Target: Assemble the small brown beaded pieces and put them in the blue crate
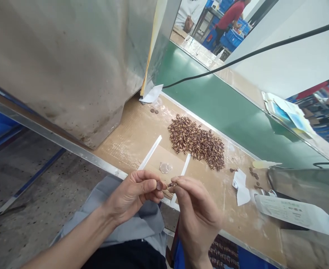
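Note:
My left hand [142, 188] is closed in a pinch on a small round brown disc [159, 185], held near the table's front edge. Close beside it, my right hand [195, 209] pinches a tiny dark brown piece [171, 184] with light metal-coloured parts between thumb and fingertips. The two pieces are almost together; whether they touch I cannot tell. Just beyond my hands, a clear round item [165, 167] lies on the board between two white strips [150, 152]. Behind that spreads a large heap of small brown and gold pieces [196, 139].
A metal housing [69, 67] stands at the left, a green panel [209, 89] behind. Two brown discs [154, 111] lie near the housing. At right are a white bottle [295, 213], a pale dropper bottle [265, 164], and crumpled paper [241, 186]. A black cable [237, 61] crosses above. Other people are beyond.

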